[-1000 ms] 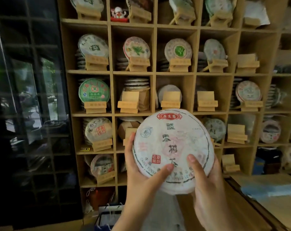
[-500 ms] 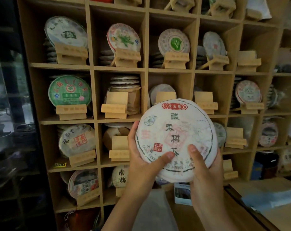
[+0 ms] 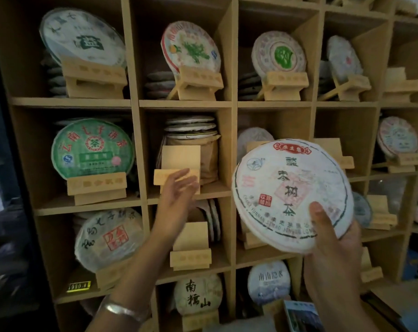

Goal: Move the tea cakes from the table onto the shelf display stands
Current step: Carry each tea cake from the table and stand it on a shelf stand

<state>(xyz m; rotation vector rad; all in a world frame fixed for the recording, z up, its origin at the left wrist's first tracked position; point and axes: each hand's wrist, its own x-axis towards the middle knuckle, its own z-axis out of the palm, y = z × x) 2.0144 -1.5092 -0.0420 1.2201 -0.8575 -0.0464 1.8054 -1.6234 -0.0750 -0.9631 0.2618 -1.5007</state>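
Tea cake (image 3: 291, 195): round white paper-wrapped disc with a red banner and dark characters on its face, held up in front of the wooden shelf, tilted so the face looks toward the camera, right of centre.
Right hand (image 3: 332, 250): grips the tea cake at its lower right edge, thumb pressed on the face near the rim, the other fingers hidden behind the disc; the cake sits above and to the left of the palm.
Left hand (image 3: 176, 200): clear of the cake, well to its left, fingers spread and relaxed and blurred, holding nothing, reaching toward the empty stand.
Bracelet (image 3: 121, 309): silver band on the left wrist, near the bottom edge.
Empty stand (image 3: 179, 164): bare wooden display stand in the middle-row cubby, just behind the left fingertips; whether they touch it cannot be told.
Stack (image 3: 191, 127): flat wrapped cakes piled on a brown paper bundle behind that stand.
Green cake (image 3: 91, 149): green-printed disc upright on its stand in the cubby to the left.
Shelf (image 3: 136, 121): wooden grid of cubbies, most holding a wrapped cake propped on a stand.
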